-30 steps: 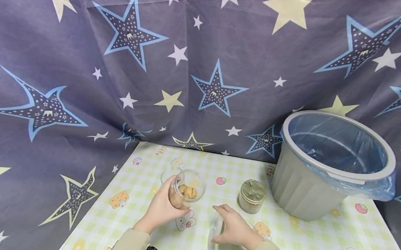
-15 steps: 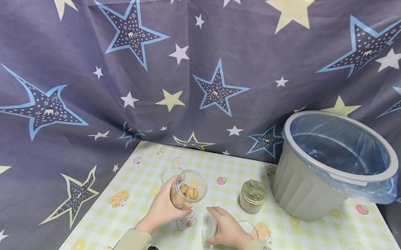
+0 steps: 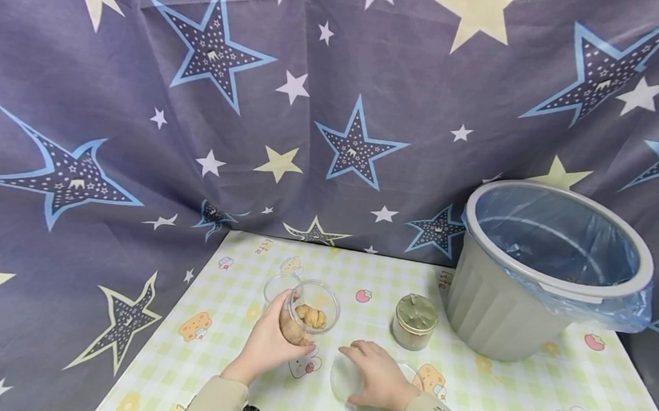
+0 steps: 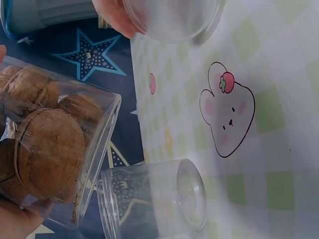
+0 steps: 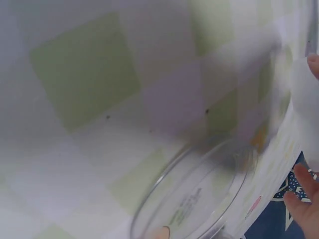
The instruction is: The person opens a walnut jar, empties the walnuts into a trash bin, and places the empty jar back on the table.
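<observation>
My left hand grips a clear plastic jar with several walnuts inside. Its opening faces up, and it appears raised off the table. To its right, my right hand holds a translucent round lid by the edge, fingers and thumb curved about it. That same lid is partly visible at the top of the left wrist view. Behind the walnut jar stands a second clear jar, with no contents visible. Another clear lid lies on the table beneath my right wrist, partly hidden in the head view.
A small round container with an olive-green top stands right of centre. Farther right is a large grey bin lined with a blue bag. A checked cloth covers the table, and a star-patterned curtain hangs behind.
My right hand has shifted slightly left, and the lid it holds has turned from nearly edge-on to showing its face. The left hand and walnut jar have hardly moved.
</observation>
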A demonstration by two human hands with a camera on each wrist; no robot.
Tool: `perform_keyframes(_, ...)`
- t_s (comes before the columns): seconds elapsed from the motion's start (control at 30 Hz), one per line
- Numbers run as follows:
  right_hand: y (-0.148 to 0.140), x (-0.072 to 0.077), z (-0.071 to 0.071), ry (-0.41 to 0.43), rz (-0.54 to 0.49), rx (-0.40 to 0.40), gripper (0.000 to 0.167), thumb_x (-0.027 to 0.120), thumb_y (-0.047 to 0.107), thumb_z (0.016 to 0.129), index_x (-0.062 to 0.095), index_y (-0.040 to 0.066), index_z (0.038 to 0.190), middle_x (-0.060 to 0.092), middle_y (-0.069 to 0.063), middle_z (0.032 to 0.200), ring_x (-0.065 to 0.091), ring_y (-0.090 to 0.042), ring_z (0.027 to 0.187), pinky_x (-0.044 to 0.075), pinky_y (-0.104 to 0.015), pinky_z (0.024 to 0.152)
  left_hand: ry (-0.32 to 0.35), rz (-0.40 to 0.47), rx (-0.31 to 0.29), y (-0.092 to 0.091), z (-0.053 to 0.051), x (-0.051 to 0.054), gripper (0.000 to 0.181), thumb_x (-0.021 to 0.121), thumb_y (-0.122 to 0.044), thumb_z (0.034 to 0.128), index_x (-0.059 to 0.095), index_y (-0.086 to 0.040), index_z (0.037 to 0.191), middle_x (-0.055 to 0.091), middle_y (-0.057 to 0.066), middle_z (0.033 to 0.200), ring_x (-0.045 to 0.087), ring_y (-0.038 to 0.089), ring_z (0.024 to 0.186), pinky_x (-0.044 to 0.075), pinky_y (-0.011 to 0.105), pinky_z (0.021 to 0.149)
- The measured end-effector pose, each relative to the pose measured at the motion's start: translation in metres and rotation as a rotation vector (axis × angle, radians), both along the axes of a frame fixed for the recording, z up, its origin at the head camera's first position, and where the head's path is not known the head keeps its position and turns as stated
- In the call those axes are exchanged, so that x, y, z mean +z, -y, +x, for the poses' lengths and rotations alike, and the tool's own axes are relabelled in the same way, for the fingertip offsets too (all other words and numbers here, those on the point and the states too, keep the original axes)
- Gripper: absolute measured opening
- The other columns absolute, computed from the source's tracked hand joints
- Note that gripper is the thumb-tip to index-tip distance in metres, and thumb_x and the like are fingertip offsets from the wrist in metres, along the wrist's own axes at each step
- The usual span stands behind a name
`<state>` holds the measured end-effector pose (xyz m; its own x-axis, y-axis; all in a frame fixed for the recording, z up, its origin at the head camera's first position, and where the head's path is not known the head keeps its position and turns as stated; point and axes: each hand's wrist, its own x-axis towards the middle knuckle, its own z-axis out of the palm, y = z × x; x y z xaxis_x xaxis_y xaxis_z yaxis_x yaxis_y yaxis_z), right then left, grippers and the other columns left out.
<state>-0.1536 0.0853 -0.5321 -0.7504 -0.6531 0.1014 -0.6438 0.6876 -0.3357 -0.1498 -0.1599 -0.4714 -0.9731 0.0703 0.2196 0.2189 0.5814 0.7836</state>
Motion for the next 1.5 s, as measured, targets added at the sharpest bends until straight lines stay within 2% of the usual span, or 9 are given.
perform_keyframes(0.3, 0.002, -0.007, 0.001, -0.102, 0.102, -0.016, 0.083, 0.083, 0.042, 0.058, 0.052, 0.016, 0.131, 0.056, -0.01, 0.123, 0.051, -0.028, 0.117, 0.037, -0.047, 0.107, -0.007, 0.001, -0.001, 0.0, 0.0, 0.0, 0.107, 0.09, -0.026, 0.0556, 0.032, -0.009, 0.144, 0.045, 0.016, 0.139, 0.048, 0.036, 0.124, 0.039, 0.055, 0.104)
perform_keyframes(0.57, 0.005, -0.006, 0.002, -0.068, 0.152, -0.027, 0.083, 0.083, 0.046, 0.058, 0.053, 0.018, 0.13, 0.057, -0.009, 0.12, 0.047, -0.032, 0.121, 0.032, -0.049, 0.111, 0.006, 0.004, 0.001, 0.0, 0.001, -0.001, 0.106, 0.09, -0.026, 0.0561, 0.033, -0.008, 0.143, 0.046, 0.016, 0.138, 0.049, 0.036, 0.123, 0.04, 0.054, 0.102)
perform_keyframes(0.93, 0.004, -0.011, 0.001, -0.044, 0.165, -0.033, 0.087, 0.084, 0.05, 0.056, 0.053, 0.018, 0.131, 0.057, -0.006, 0.111, 0.048, -0.031, 0.118, 0.032, -0.047, 0.111, 0.019, -0.024, -0.002, 0.0, 0.001, -0.003, 0.106, 0.089, -0.031, 0.0577, 0.031, -0.008, 0.144, 0.047, 0.016, 0.138, 0.05, 0.036, 0.123, 0.042, 0.054, 0.101)
perform_keyframes(1.17, 0.004, -0.012, 0.001, -0.049, 0.148, -0.037, 0.087, 0.083, 0.052, 0.056, 0.053, 0.018, 0.13, 0.057, -0.006, 0.112, 0.049, -0.028, 0.114, 0.035, -0.045, 0.108, 0.014, -0.014, -0.009, -0.001, 0.002, -0.002, 0.106, 0.09, -0.029, 0.0566, 0.032, -0.009, 0.143, 0.049, 0.014, 0.136, 0.051, 0.035, 0.121, 0.042, 0.052, 0.1)
perform_keyframes(1.5, -0.002, -0.006, -0.003, 0.008, 0.085, -0.074, 0.082, 0.078, 0.053, 0.064, 0.052, 0.014, 0.132, 0.056, -0.01, 0.12, 0.05, -0.03, 0.116, 0.038, -0.046, 0.106, -0.027, -0.014, -0.036, -0.001, 0.001, -0.005, 0.104, 0.091, -0.027, 0.0563, 0.034, -0.009, 0.141, 0.05, 0.012, 0.135, 0.053, 0.033, 0.119, 0.043, 0.051, 0.099)
